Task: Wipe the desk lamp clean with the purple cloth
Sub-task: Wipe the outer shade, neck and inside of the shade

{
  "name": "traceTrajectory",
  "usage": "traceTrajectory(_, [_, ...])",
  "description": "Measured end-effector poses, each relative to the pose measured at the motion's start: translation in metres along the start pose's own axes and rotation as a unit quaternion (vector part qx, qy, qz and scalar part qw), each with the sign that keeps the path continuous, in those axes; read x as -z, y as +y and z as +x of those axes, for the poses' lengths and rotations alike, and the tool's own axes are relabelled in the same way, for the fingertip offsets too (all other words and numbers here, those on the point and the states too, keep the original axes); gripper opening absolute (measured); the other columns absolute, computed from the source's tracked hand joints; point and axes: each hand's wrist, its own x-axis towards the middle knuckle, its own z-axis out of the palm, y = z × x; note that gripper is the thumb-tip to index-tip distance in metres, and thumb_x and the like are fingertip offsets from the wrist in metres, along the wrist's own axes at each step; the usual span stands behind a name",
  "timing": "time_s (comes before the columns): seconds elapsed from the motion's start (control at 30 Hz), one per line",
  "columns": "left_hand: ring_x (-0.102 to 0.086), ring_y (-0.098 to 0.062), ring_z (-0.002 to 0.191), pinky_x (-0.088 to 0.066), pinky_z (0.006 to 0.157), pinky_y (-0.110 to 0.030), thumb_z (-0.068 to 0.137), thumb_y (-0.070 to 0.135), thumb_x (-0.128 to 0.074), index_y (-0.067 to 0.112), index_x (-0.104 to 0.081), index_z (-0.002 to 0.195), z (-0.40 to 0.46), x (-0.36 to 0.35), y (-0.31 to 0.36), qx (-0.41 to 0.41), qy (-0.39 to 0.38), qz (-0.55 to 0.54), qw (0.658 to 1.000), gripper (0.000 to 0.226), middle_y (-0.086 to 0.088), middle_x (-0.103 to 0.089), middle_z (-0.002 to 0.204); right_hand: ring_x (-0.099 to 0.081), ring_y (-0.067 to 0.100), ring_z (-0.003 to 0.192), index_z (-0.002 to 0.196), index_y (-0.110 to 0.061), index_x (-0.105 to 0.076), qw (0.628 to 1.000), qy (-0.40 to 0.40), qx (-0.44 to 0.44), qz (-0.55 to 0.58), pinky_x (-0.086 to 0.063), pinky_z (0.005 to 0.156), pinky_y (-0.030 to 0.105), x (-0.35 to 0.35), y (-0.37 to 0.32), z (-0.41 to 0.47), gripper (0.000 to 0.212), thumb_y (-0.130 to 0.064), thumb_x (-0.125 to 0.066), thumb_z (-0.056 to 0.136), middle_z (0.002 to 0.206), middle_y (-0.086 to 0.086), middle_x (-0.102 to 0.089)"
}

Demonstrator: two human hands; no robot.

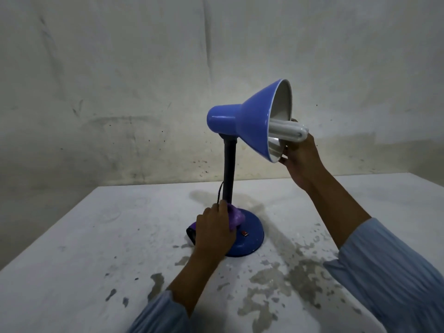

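currently the desk lamp (242,150) is stood near the middle of the table (96,248), well in from every edge, with its round base (249,234) flat on the stained top. the purple cloth (236,216) is pressed against the foot of the stem (229,174) and the base by the left hand (213,230), whose fingers are curled round the bunched cloth. the lower rim of the shade (254,121) is held by the right hand (300,159), fingers closed on it just beside the protruding bulb (288,131).

the stem's long axis is kept roughly upright, while the shade's axis is tilted, its open mouth pointed right and slightly up, toward the table's far right corner.

a slip is judged possible: hard rubbing at the base could skid or tip the lamp, and the exposed bulb could be knocked by the right hand. the switch (245,234) could also be pressed by the cloth.
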Motion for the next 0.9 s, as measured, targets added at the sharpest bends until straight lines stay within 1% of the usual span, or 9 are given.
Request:
traceTrajectory(0.1, [-0.051, -0.020, 0.110, -0.040, 0.089, -0.028, 0.083, 0.027, -0.063, 0.021, -0.042, 0.129, -0.006, 0.001, 0.000, -0.075, 0.001, 0.007, 0.997, 0.051, -0.002, -0.055, 0.125, -0.061, 0.021, 0.100, 0.100, -0.023, -0.057, 1.000, -0.005, 0.002, 0.025, -0.051, 0.083, 0.038, -0.003, 0.003, -0.004, 0.018, -0.020, -0.040, 0.096, 0.104, 0.001, -0.064])
traceTrajectory(0.23, [-0.055, -0.012, 0.105, -0.039, 0.087, -0.018, 0.082, 0.026, -0.066, 0.025, -0.055, 0.115, -0.017, 0.017, -0.001, -0.128, -0.041, -0.117, 0.984, 0.035, 0.003, -0.061, 0.115, -0.062, 0.022, 0.098, 0.105, -0.025, -0.060, 0.991, 0.015, -0.066, 0.117, -0.048, 0.082, 0.036, -0.006, 0.010, -0.013, 0.024, -0.029, -0.038, 0.097, 0.106, 0.003, -0.066])
traceTrajectory(0.37, [-0.058, -0.005, 0.100, -0.044, 0.087, -0.013, 0.083, 0.030, -0.066, 0.024, -0.060, 0.112, -0.016, 0.043, -0.001, -0.103, -0.120, -0.280, 0.947, 0.030, 0.008, -0.064, 0.108, -0.062, 0.024, 0.091, 0.111, -0.027, -0.060, 0.987, 0.030, -0.105, 0.115, -0.045, 0.082, 0.037, 0.000, 0.033, -0.034, 0.036, -0.049, -0.037, 0.094, 0.109, 0.009, -0.066])
traceTrajectory(0.43, [-0.059, -0.008, 0.102, -0.049, 0.088, -0.022, 0.085, 0.028, -0.063, 0.022, -0.059, 0.113, -0.016, 0.051, 0.001, -0.040, -0.109, -0.368, 0.923, 0.029, 0.006, -0.064, 0.110, -0.062, 0.021, 0.084, 0.111, -0.026, -0.061, 0.991, 0.036, -0.121, 0.050, -0.045, 0.077, 0.035, 0.003, 0.049, -0.049, 0.038, -0.048, -0.035, 0.095, 0.103, 0.010, -0.068])
traceTrajectory(0.5, [-0.059, -0.017, 0.104, -0.052, 0.088, -0.033, 0.086, 0.032, -0.060, 0.021, -0.056, 0.117, -0.018, 0.054, 0.003, 0.079, -0.095, -0.469, 0.875, 0.034, -0.001, -0.063, 0.113, -0.062, 0.019, 0.082, 0.112, -0.024, -0.062, 0.991, 0.019, -0.130, -0.026, -0.046, 0.072, 0.032, 0.006, 0.068, -0.065, 0.037, -0.041, -0.034, 0.097, 0.100, 0.009, -0.069])
traceTrajectory(0.57, [-0.060, -0.023, 0.104, -0.054, 0.084, -0.038, 0.083, 0.033, -0.061, 0.018, -0.055, 0.118, -0.022, 0.052, 0.006, 0.184, -0.095, -0.578, 0.790, 0.038, -0.007, -0.063, 0.114, -0.063, 0.019, 0.082, 0.108, -0.020, -0.064, 0.989, -0.018, -0.138, -0.058, -0.049, 0.069, 0.029, 0.006, 0.083, -0.081, 0.033, -0.033, -0.035, 0.097, 0.098, 0.009, -0.069])
traceTrajectory(0.67, [-0.065, -0.024, 0.097, -0.056, 0.068, -0.032, 0.077, 0.031, -0.063, 0.017, -0.058, 0.113, -0.028, 0.049, 0.006, 0.229, -0.105, -0.706, 0.662, 0.039, -0.009, -0.066, 0.109, -0.065, 0.011, 0.072, 0.101, -0.017, -0.065, 0.989, -0.075, -0.124, -0.034, -0.051, 0.058, 0.021, 0.002, 0.097, -0.102, 0.022, -0.021, -0.045, 0.094, 0.085, 0.001, -0.070])
traceTrajectory(0.77, [-0.065, -0.024, 0.100, -0.056, 0.066, -0.033, 0.075, 0.031, -0.064, 0.026, -0.055, 0.119, -0.029, 0.045, 0.004, 0.217, -0.105, -0.746, 0.620, 0.046, -0.007, -0.065, 0.114, -0.067, 0.007, 0.081, 0.100, -0.023, -0.066, 0.990, -0.092, -0.076, -0.071, -0.053, 0.063, 0.020, -0.005, 0.102, -0.109, 0.016, -0.016, -0.059, 0.087, 0.090, -0.007, -0.071])
traceTrajectory(0.9, [-0.062, -0.026, 0.106, -0.056, 0.069, -0.035, 0.074, 0.030, -0.066, 0.034, -0.058, 0.117, -0.028, 0.040, 0.000, 0.191, -0.128, -0.756, 0.613, 0.044, -0.004, -0.064, 0.117, -0.064, 0.009, 0.093, 0.107, -0.022, -0.065, 0.979, -0.044, -0.032, -0.197, -0.056, 0.078, 0.024, -0.011, 0.105, -0.113, 0.030, -0.024, -0.071, 0.078, 0.104, -0.005, -0.068])
